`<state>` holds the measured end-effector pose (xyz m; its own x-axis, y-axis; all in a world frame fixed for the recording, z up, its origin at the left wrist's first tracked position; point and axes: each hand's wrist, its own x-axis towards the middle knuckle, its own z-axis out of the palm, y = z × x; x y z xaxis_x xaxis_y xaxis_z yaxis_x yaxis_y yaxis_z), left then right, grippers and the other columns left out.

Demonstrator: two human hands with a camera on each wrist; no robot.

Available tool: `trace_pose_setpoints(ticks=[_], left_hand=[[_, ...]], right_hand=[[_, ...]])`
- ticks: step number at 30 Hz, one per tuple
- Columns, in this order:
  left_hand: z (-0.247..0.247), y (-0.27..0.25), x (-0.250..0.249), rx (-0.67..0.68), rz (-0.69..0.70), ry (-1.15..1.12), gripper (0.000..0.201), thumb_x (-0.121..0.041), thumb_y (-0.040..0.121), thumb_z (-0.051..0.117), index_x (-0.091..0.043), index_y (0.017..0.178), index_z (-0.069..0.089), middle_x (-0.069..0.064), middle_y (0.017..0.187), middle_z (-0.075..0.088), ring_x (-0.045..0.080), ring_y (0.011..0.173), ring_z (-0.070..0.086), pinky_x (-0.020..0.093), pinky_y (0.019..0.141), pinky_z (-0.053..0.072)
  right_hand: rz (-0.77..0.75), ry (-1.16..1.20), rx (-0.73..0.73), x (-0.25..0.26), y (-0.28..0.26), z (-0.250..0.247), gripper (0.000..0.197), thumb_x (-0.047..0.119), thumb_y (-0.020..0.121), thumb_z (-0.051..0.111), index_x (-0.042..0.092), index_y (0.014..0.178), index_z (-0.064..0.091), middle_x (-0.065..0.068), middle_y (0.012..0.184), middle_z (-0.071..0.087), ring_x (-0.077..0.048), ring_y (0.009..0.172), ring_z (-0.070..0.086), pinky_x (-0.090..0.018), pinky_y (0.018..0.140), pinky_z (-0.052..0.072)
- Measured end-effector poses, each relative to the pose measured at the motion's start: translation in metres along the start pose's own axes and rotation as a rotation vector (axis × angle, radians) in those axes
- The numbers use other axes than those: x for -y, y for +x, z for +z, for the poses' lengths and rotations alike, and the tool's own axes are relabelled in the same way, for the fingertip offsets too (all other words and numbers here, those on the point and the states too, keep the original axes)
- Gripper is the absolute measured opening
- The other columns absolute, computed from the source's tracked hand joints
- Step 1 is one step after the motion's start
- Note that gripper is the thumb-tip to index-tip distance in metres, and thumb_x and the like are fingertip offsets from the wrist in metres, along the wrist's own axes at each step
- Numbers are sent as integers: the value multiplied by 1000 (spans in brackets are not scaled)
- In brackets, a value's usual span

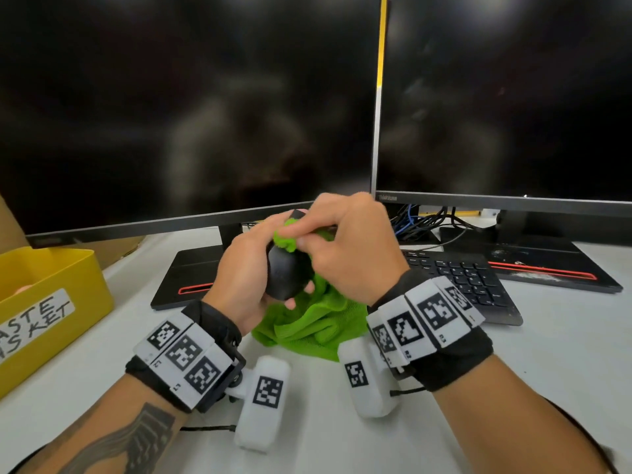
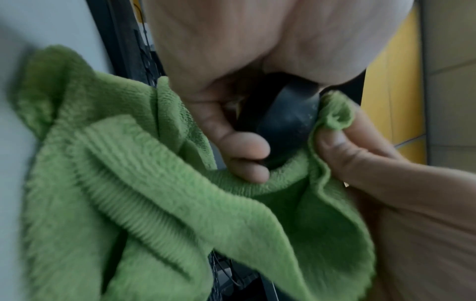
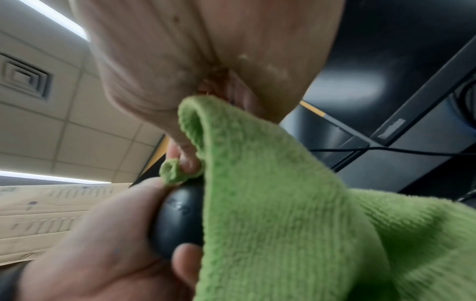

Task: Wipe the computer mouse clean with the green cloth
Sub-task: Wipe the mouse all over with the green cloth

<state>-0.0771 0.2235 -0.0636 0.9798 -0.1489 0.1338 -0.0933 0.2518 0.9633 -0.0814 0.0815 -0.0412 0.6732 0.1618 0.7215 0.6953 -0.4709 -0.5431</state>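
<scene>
A black computer mouse (image 1: 285,273) is lifted off the desk, gripped in my left hand (image 1: 249,271), whose fingers curl round its underside. My right hand (image 1: 337,241) pinches a fold of the green cloth (image 1: 313,326) and presses it on the mouse's top front. The rest of the cloth hangs down onto the desk below both hands. In the left wrist view the mouse (image 2: 285,120) shows between my left fingers (image 2: 247,148) and the cloth (image 2: 154,203). In the right wrist view the cloth (image 3: 296,213) drapes over the mouse (image 3: 177,220).
Two dark monitors (image 1: 184,104) stand close behind the hands, their bases on the white desk (image 1: 547,354). A black keyboard (image 1: 468,280) lies to the right. A yellow labelled basket (image 1: 48,299) sits at the left edge. Cables (image 1: 417,220) run under the right monitor.
</scene>
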Motion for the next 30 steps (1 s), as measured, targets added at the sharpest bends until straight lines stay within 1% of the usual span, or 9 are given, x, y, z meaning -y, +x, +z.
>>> trace_pose_setpoints(ticks=[2, 5, 7, 11, 15, 19, 25, 28, 30], left_hand=[[-2, 2, -3, -92, -10, -60, 29, -44, 97, 61, -23, 94, 81, 13, 85, 67, 28, 61, 59, 30, 54, 36], [-3, 3, -8, -112, -59, -221, 35, -43, 97, 64, -21, 75, 81, 4, 82, 67, 22, 69, 58, 33, 60, 35], [-5, 5, -10, -99, -69, -176, 37, -47, 98, 60, -22, 81, 83, 2, 83, 69, 21, 68, 58, 33, 56, 37], [-6, -1, -9, 32, -72, -107, 39, -48, 102, 50, -20, 106, 78, 9, 76, 67, 26, 49, 58, 21, 35, 38], [-4, -5, -7, 118, -68, -93, 39, -46, 103, 49, -23, 117, 77, 15, 92, 67, 30, 50, 60, 21, 33, 38], [-3, -7, -8, 142, -56, -132, 38, -44, 101, 51, -22, 120, 74, 16, 97, 67, 29, 51, 59, 20, 32, 37], [-10, -3, -8, 111, -22, -114, 48, -49, 102, 49, -18, 133, 69, 14, 92, 64, 30, 56, 59, 21, 36, 38], [-8, -4, -8, 104, 8, -48, 38, -46, 101, 50, -27, 116, 79, 13, 87, 67, 31, 55, 60, 22, 36, 36], [-6, -5, -6, 119, 15, -21, 38, -44, 103, 49, -27, 117, 79, 15, 88, 68, 32, 54, 61, 23, 36, 37]], right_hand=[[-19, 44, 132, 9, -3, 7, 23, 2, 75, 81, 22, 83, 86, 12, 83, 76, -5, 78, 70, -24, 80, 57], [-16, 78, 211, 12, -5, 9, 21, 2, 72, 84, 22, 80, 86, 4, 81, 80, -12, 85, 73, -32, 88, 57], [11, 91, 163, 10, -5, 9, 20, 4, 71, 85, 23, 79, 86, 4, 77, 80, -11, 80, 74, -28, 88, 58], [51, 101, -46, -1, 1, 3, 16, 3, 73, 84, 19, 75, 85, 10, 68, 73, -9, 61, 70, -21, 65, 54], [112, 71, -236, -23, 9, -11, 13, 11, 74, 85, 23, 77, 85, 7, 73, 77, -9, 68, 70, -33, 70, 58], [129, 135, -246, -26, 8, -11, 11, 13, 76, 85, 22, 80, 85, 5, 76, 78, -11, 71, 72, -33, 72, 59], [55, 113, -118, -13, 4, -1, 12, 10, 75, 84, 21, 81, 85, 5, 75, 75, -10, 70, 71, -28, 69, 56], [91, 53, -201, -18, 6, -6, 16, 10, 76, 80, 24, 82, 85, 7, 78, 76, -10, 72, 71, -39, 77, 60], [126, 23, -226, -21, 7, -12, 19, 9, 77, 78, 26, 82, 85, 10, 78, 75, -8, 73, 71, -45, 83, 59]])
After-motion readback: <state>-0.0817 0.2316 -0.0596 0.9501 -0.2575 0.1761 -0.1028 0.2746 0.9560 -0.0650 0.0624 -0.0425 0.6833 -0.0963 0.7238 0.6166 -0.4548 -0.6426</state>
